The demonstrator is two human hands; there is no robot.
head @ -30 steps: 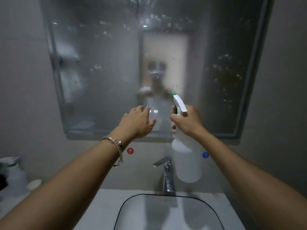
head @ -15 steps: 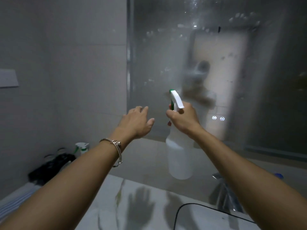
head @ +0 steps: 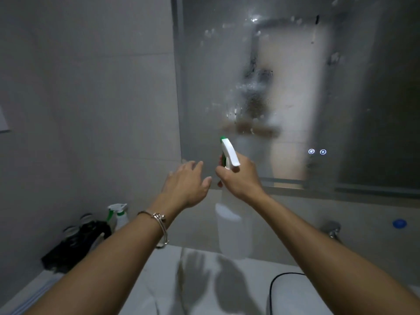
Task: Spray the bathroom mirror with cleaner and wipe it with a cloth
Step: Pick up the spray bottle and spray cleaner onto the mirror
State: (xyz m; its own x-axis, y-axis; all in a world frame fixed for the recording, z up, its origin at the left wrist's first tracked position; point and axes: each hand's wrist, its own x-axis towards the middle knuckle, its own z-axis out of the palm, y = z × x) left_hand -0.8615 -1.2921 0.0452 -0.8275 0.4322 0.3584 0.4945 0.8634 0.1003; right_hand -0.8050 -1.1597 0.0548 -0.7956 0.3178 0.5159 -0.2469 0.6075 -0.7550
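Head view, left to right: a dark bundle (head: 75, 244), possibly the cloth, lies on the worktop (head: 159, 280) by a second sprayer (head: 119, 214). My left hand (head: 186, 183) hovers open and empty, fingers spread, just beside the spray bottle (head: 234, 233). My right hand (head: 241, 178) grips that bottle at the trigger, nozzle aimed at the bathroom mirror (head: 295, 87). Droplets and haze cover the glass, so I judge spraying well under way. Neither of my hands holds a cloth; wiping, the whole second half, is yet to begin.

The right hand (head: 241, 178) grips a spray bottle (head: 234, 233) aimed at the misted mirror (head: 284, 87); the left hand (head: 186, 185) hovers beside, fingers relaxed.
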